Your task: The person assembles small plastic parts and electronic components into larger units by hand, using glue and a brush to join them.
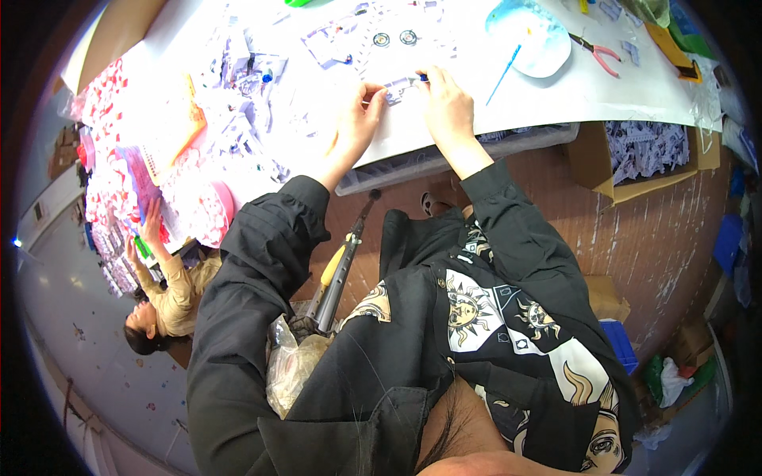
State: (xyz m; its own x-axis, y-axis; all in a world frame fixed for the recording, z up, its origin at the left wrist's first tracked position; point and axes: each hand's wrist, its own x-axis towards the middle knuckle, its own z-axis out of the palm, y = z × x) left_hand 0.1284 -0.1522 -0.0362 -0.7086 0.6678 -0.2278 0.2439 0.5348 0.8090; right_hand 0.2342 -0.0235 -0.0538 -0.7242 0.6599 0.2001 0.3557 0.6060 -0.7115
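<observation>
Here, pale piece between 2 hands

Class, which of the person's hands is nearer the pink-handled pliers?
Right. The right hand is left of the pliers; the left hand is farther left, beyond the right hand.

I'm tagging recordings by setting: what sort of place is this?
Probably a small workshop for hand assembly: small pale pieces lie heaped on a white table, a cardboard box beside it is full of more pieces, and pliers lie on the tabletop.
</observation>
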